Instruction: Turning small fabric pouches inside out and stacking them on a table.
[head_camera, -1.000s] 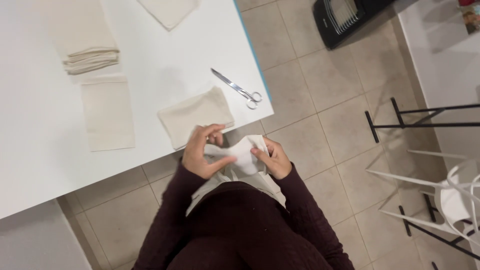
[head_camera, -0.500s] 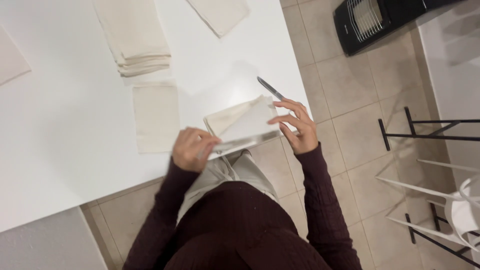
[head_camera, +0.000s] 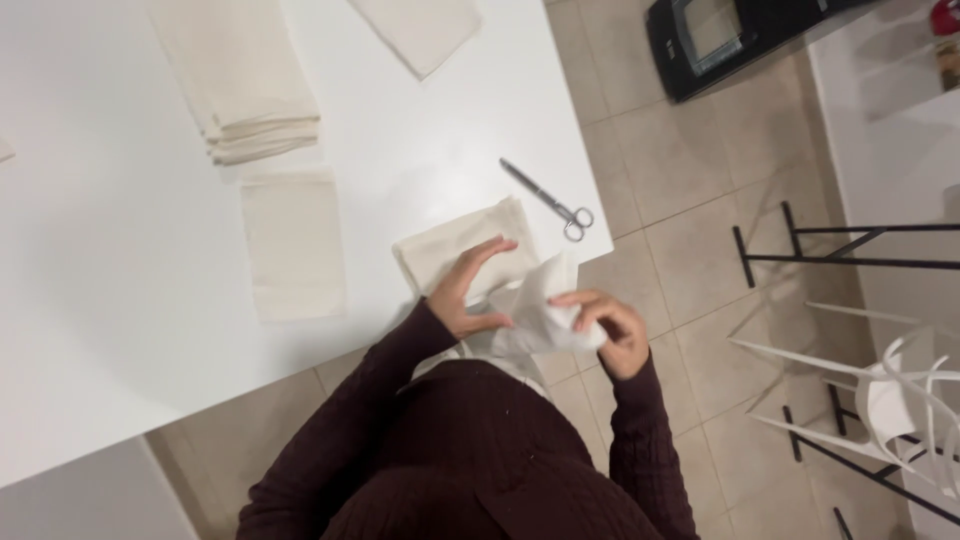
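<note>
My right hand (head_camera: 612, 326) is closed on a crumpled white sheet of paper (head_camera: 538, 305), held just off the near corner of the white table (head_camera: 120, 300). Beside it, my left hand (head_camera: 466, 288) has its fingers spread, its thumb touching the sheet, and it hovers over a folded cream cloth (head_camera: 448, 248) lying at the table's near edge. Silver scissors (head_camera: 548, 198) rest on the table just beyond the cloth, close to the right edge.
A flat cream cloth piece (head_camera: 294, 243) lies left of the folded one, a stack of folded cloths (head_camera: 240, 80) sits farther back, and another piece (head_camera: 420, 30) is at the far edge. A black heater (head_camera: 720, 40), dark metal stand (head_camera: 850, 245) and white chair (head_camera: 900, 390) stand on the tiled floor.
The white sheet went from stretched flat between both hands over the folded cloth to crumpled in my right hand. My right hand pulled back off the table edge; the scissors are now fully uncovered.
</note>
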